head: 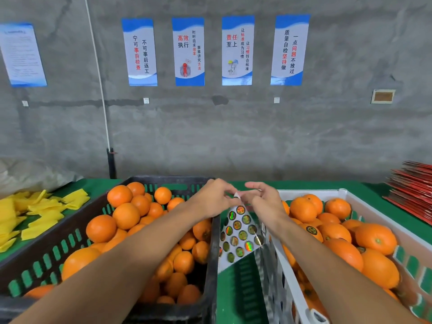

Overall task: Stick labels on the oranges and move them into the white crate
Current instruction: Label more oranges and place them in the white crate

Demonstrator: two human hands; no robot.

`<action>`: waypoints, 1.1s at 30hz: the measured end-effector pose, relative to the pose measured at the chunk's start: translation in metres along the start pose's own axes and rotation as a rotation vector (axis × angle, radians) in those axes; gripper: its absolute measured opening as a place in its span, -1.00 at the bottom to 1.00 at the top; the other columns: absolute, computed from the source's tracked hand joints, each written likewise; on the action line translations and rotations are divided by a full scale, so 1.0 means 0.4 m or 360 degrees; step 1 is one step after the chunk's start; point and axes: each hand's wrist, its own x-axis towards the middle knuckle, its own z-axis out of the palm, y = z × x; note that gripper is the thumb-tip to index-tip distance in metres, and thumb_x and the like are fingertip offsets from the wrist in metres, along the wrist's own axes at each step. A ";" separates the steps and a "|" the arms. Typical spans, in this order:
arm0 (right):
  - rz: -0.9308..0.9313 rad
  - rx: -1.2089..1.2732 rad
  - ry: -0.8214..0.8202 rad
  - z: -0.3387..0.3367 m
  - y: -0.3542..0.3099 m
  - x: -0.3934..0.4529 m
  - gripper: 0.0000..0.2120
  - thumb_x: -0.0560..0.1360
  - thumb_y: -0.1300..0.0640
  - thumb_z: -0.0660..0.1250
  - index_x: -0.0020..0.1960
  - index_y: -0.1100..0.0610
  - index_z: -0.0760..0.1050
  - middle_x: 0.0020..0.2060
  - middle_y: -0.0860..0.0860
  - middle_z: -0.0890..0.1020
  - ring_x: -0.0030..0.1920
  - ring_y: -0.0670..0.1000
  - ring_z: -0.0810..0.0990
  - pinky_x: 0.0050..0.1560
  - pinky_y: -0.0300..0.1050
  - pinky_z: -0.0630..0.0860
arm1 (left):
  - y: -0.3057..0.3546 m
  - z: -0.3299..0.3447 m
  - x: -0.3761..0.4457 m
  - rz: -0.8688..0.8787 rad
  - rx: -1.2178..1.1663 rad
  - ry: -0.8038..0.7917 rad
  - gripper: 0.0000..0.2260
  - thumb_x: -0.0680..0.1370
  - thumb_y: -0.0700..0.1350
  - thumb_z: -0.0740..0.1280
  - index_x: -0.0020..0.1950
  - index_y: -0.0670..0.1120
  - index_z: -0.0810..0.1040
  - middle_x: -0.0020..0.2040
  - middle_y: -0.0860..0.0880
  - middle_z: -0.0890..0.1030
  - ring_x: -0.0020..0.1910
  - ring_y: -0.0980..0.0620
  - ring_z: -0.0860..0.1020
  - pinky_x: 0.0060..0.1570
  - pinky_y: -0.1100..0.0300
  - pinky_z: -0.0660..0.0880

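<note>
A white label sheet with several round holographic stickers hangs between the two crates. My left hand pinches its top corner. My right hand is at the same corner, fingertips touching the sheet's edge. The black crate on the left is heaped with unlabelled oranges. The white crate on the right holds several oranges; one shows a dark round label on top.
A green cloth covers the table. Yellow paper pieces lie at the left. A stack of red flat cartons sits at the far right. A grey concrete wall with posters stands behind.
</note>
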 end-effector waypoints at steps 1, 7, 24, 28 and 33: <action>-0.0013 -0.0022 -0.0029 0.000 -0.001 -0.002 -0.59 0.52 0.30 0.45 0.33 0.14 0.49 -0.17 -0.04 0.77 -0.10 -0.06 0.74 0.13 -0.03 0.63 | -0.001 -0.001 -0.003 0.0007 -0.0007 -0.0007 -0.87 0.54 -0.01 0.48 0.05 0.04 0.76 -0.08 0.07 0.75 -0.08 0.23 0.66 -0.04 0.18 0.62; -0.0042 -0.0108 -0.0065 0.001 -0.013 -0.011 -0.63 0.53 0.20 0.46 0.32 0.09 0.51 -0.19 -0.14 0.75 -0.14 -0.22 0.69 -0.04 -0.26 0.48 | -0.007 0.005 0.000 -0.0058 -0.0184 0.0085 -0.94 0.52 -0.07 0.51 -0.04 0.02 0.77 -0.22 0.12 0.73 -0.20 0.23 0.66 -0.07 0.10 0.66; -0.0030 -0.0125 -0.0091 0.016 -0.022 -0.025 -0.67 0.54 0.25 0.45 0.27 0.08 0.54 -0.04 0.06 0.72 -0.03 0.06 0.74 0.11 0.04 0.66 | -0.012 0.004 0.016 -0.0445 -0.0886 0.0233 -0.89 0.58 -0.18 0.46 0.03 -0.19 0.73 -0.12 -0.16 0.74 -0.15 -0.02 0.68 0.05 0.04 0.66; -0.0063 -0.0174 -0.0101 0.014 -0.023 -0.032 -0.80 0.57 0.25 0.41 0.17 0.09 0.63 -0.07 0.01 0.76 -0.05 0.04 0.75 0.00 -0.05 0.68 | -0.009 0.003 0.011 -0.0465 -0.0886 0.0216 -0.86 0.60 -0.20 0.42 0.09 -0.24 0.71 -0.12 -0.14 0.74 -0.12 -0.02 0.72 0.03 0.10 0.67; -0.0055 -0.0159 -0.0125 0.011 -0.021 -0.032 -0.84 0.61 0.23 0.35 0.11 0.06 0.67 -0.12 0.01 0.77 -0.13 0.02 0.76 -0.11 -0.08 0.67 | -0.008 -0.007 -0.002 -0.0433 -0.0874 0.0173 -0.82 0.63 -0.19 0.38 0.15 -0.26 0.68 -0.02 -0.22 0.73 0.01 -0.13 0.71 0.07 0.07 0.66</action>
